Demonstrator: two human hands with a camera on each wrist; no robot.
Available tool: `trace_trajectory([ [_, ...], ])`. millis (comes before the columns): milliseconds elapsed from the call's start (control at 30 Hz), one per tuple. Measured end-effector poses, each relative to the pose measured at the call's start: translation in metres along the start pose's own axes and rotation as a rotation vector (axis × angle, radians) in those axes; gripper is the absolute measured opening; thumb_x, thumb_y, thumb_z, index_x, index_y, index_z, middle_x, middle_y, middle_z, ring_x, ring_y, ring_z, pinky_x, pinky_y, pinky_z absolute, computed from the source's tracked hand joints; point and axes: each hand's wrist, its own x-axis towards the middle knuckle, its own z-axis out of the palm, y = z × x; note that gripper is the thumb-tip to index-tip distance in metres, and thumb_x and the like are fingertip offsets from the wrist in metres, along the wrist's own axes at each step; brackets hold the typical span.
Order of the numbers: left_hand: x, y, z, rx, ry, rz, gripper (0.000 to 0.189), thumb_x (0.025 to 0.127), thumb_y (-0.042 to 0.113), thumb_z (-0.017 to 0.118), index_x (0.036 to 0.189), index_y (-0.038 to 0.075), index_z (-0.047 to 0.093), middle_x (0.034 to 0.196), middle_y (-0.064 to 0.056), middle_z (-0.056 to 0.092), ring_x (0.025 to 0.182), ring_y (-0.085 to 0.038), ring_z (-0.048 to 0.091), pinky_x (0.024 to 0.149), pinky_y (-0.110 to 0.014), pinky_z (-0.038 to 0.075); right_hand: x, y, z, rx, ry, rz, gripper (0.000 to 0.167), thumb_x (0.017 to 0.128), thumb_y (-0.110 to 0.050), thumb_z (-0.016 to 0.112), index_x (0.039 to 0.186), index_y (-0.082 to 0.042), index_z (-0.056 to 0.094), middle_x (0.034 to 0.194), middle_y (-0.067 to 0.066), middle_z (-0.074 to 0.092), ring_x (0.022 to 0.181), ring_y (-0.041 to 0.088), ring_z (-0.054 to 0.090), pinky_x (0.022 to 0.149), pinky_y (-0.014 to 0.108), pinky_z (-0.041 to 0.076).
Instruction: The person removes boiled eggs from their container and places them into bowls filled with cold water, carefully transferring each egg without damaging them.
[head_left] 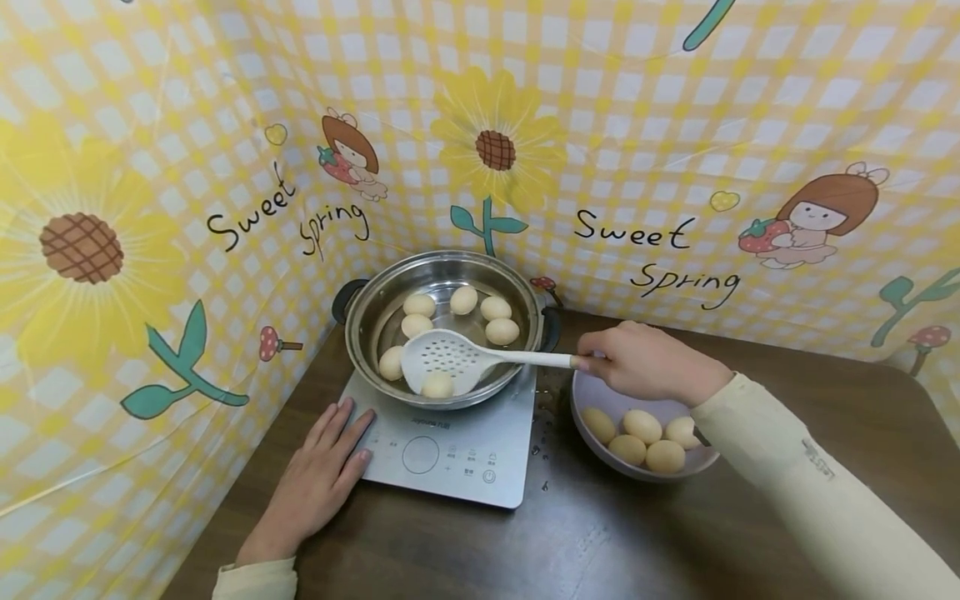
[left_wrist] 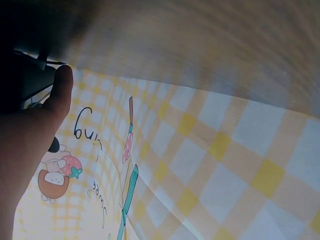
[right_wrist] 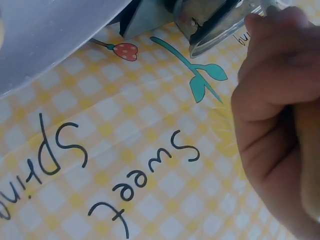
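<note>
My right hand (head_left: 637,358) grips the end of a white slotted spoon (head_left: 450,354). The spoon's perforated head is inside a steel pot (head_left: 360,354), tilted toward its front wall. One egg (head_left: 437,384) lies at the lower edge of the spoon head. Several other pale eggs (head_left: 463,300) sit around the pot. My left hand (head_left: 322,467) rests palm down, fingers spread, at the left edge of the white induction cooktop (head_left: 480,475) under the pot. In the right wrist view, curled fingers (right_wrist: 270,85) show, but the spoon's handle is mostly hidden.
A lilac bowl (head_left: 588,396) with several eggs (head_left: 642,426) stands right of the cooktop, partly under my right forearm. Water drops (head_left: 545,486) dot the dark wooden table (head_left: 600,550) between them. Yellow checked cloth (head_left: 637,150) lines the walls close behind and to the left.
</note>
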Motion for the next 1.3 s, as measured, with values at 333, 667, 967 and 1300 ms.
trace_trajectory([
  [333, 0.001, 0.003, -0.003, 0.012, -0.003, -0.008, 0.050, 0.107, 0.035, 0.051, 0.154, 0.018, 0.046, 0.164, -0.014, 0.027, 0.150, -0.037, 0.018, 0.094, -0.072, 0.038, 0.006, -0.009, -0.003, 0.139, -0.169, 0.142, 0.022, 0.107, -0.017, 0.050, 0.092, -0.015, 0.067, 0.062, 0.000, 0.047, 0.039, 0.012, 0.043, 0.038, 0.029, 0.041],
  [667, 0.001, 0.001, -0.001, 0.014, 0.002, 0.000, 0.050, 0.106, 0.035, 0.052, 0.153, 0.017, 0.047, 0.164, -0.014, 0.027, 0.149, -0.038, 0.019, 0.095, -0.071, 0.039, 0.003, -0.012, -0.007, 0.243, -0.274, 0.228, 0.028, 0.110, -0.019, 0.042, 0.090, -0.014, 0.061, 0.056, 0.000, 0.041, 0.039, 0.011, 0.033, 0.036, 0.025, 0.032],
  [967, 0.000, 0.003, -0.003, 0.004, -0.011, -0.015, 0.051, 0.107, 0.037, 0.049, 0.154, 0.019, 0.045, 0.164, -0.012, 0.026, 0.150, -0.037, 0.018, 0.095, -0.072, 0.038, 0.002, -0.007, -0.011, 0.210, -0.261, 0.171, 0.029, 0.110, -0.020, 0.042, 0.087, -0.015, 0.059, 0.060, -0.001, 0.041, 0.043, 0.011, 0.037, 0.040, 0.027, 0.036],
  [1300, -0.001, 0.001, -0.002, 0.010, -0.007, -0.009, 0.051, 0.107, 0.037, 0.049, 0.155, 0.018, 0.044, 0.165, -0.013, 0.025, 0.150, -0.038, 0.018, 0.095, -0.072, 0.037, -0.007, 0.000, -0.018, 0.160, -0.224, 0.165, 0.027, 0.109, -0.021, 0.045, 0.115, -0.010, 0.069, 0.075, 0.000, 0.051, 0.064, 0.014, 0.047, 0.062, 0.033, 0.044],
])
